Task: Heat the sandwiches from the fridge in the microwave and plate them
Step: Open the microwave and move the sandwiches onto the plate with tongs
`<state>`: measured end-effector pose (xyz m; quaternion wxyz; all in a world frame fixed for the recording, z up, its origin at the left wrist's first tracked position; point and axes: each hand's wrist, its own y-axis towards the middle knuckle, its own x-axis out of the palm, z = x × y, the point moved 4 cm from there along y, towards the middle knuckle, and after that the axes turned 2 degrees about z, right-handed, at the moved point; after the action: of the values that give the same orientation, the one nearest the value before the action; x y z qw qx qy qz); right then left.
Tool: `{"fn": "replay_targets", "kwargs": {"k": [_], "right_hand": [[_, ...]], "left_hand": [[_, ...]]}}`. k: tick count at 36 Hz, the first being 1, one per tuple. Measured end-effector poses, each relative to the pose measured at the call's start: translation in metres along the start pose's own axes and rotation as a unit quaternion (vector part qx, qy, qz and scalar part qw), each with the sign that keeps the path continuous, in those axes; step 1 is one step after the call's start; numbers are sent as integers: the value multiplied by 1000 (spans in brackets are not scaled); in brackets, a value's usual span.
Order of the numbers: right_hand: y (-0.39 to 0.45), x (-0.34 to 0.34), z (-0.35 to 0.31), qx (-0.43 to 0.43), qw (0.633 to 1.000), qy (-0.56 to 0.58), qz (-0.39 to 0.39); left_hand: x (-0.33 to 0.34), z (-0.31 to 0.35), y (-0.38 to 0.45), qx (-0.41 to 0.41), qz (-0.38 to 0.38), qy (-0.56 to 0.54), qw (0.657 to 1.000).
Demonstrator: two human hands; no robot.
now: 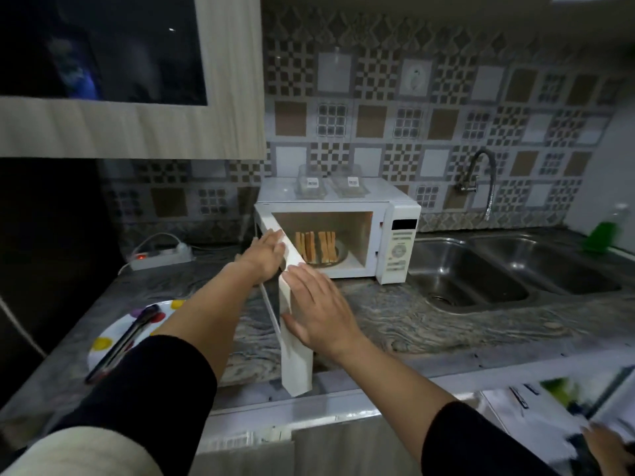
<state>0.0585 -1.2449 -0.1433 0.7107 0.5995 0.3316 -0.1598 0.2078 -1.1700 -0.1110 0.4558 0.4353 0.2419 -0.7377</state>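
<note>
A white microwave [398, 235] stands on the counter with its door [295, 352] swung out toward me. Inside, several toasted sandwich halves [316, 246] stand upright on the glass turntable [340, 255]. My left hand [266, 255] lies flat against the door's upper part, fingers over its top edge. My right hand [318, 309] presses flat on the door's outer edge lower down, fingers spread. Two empty clear sandwich packs [311, 187] rest on top of the microwave. A white plate with coloured dots [103, 341] sits at the left, black tongs [123, 341] lying across it.
A double steel sink [515, 269] with a wall tap [481, 176] fills the right counter. A green bottle [601, 235] stands behind it. A power strip [161, 257] with a red light lies at the back left. Another person's hand [608, 448] shows at the bottom right.
</note>
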Motion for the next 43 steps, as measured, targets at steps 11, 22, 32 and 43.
{"fn": "replay_targets", "kwargs": {"k": [11, 22, 32, 43], "right_hand": [[23, 9, -60, 56, 997, 45, -8], [36, 1, -67, 104, 994, 17, 9], [43, 22, -126, -49, 998, 48, 7], [57, 123, -144, 140, 949, 134, -249]], "left_hand": [[-31, -19, -58, 6, -55, -20, 998], [-44, -56, -75, -39, -11, 66, 997], [-54, -117, -102, -119, 17, 109, 987], [-34, -230, -104, -231, -24, 84, 969]]}}
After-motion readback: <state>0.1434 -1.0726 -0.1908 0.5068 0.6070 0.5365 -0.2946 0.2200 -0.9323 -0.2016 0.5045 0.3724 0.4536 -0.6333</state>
